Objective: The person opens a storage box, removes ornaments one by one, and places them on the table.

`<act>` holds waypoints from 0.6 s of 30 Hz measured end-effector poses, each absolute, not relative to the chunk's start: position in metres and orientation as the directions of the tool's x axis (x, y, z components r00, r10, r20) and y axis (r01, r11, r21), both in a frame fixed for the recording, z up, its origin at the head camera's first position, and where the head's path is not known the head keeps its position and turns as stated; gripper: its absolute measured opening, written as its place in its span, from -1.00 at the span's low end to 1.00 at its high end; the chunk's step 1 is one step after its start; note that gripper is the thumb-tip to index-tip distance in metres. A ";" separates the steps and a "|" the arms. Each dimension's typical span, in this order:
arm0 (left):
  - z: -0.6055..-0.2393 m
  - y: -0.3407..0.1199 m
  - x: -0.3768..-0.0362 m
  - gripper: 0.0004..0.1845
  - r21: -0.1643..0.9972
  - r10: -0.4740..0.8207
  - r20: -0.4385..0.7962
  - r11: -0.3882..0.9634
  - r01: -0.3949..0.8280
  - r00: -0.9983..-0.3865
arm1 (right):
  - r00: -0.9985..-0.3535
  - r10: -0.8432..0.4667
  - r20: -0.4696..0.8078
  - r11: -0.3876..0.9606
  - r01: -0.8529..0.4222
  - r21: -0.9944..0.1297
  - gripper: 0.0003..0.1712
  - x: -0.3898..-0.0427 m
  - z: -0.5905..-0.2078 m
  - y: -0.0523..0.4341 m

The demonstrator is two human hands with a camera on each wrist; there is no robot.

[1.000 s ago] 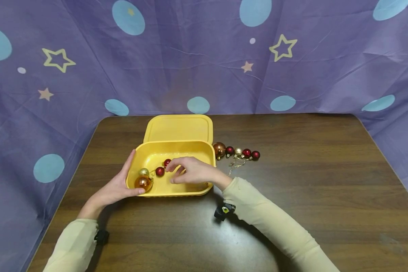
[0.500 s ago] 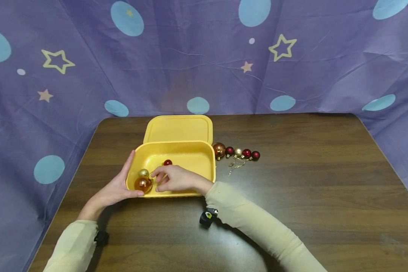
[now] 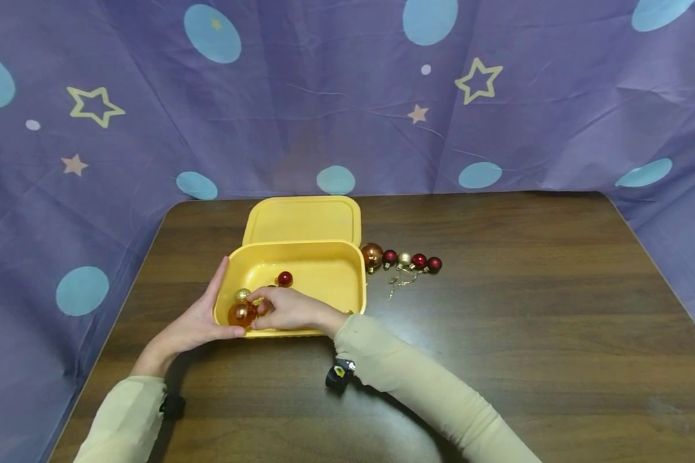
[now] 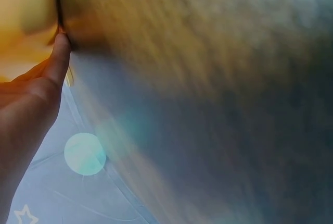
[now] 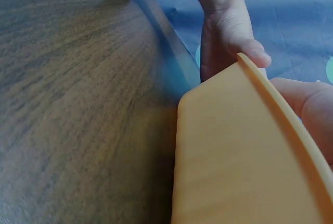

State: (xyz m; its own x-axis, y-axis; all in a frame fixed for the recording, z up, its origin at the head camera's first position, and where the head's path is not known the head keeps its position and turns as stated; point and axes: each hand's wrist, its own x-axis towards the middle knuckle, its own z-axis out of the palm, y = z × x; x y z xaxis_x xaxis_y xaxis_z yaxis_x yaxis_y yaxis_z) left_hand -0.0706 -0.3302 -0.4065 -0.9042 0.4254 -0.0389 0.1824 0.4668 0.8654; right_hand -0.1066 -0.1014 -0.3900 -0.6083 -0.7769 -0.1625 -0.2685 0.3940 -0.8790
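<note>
Ornaments sit in the near left corner of a yellow tub (image 3: 347, 273) on a dark wooden table (image 3: 527, 334): a copper bauble (image 3: 242, 314), a small gold bauble (image 3: 242, 294) just behind it, and a red bauble (image 3: 285, 278) further in. The right hand (image 3: 286, 310) reaches over the near rim, fingers curled at the copper bauble; whether it grips cannot be told. The left hand (image 3: 199, 318) clasps the tub's left corner, thumb over the rim. The tub's lid (image 3: 302, 220) lies behind; a row of five baubles (image 3: 402, 258) lies to its right.
</note>
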 end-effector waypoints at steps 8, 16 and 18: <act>-0.406 -0.332 -0.070 0.37 0.851 0.420 -0.059 0.496 0.174 -0.906 | -0.581 -0.793 -0.186 0.385 -0.240 -0.891 -0.34 -0.108 -0.394 -0.103; -0.405 -0.330 -0.070 0.37 0.871 0.430 -0.044 0.458 0.175 -0.902 | -0.587 -0.795 -0.155 0.248 -0.081 -0.965 -0.51 -0.107 -0.396 -0.107; -0.406 -0.330 -0.070 0.37 0.875 0.433 -0.030 0.448 0.186 -0.901 | -0.586 -0.795 -0.155 0.233 -0.059 -0.971 -0.54 -0.107 -0.396 -0.107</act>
State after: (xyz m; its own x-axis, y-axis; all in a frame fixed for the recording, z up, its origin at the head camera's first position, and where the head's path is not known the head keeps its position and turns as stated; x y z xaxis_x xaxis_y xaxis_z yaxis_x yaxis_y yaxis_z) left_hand -0.0696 -0.3297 -0.4055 -0.9010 0.4329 -0.0301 0.1858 0.4476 0.8747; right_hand -0.1073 -0.1072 -0.3964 -0.5861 -0.7952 -0.1550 -0.0592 0.2329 -0.9707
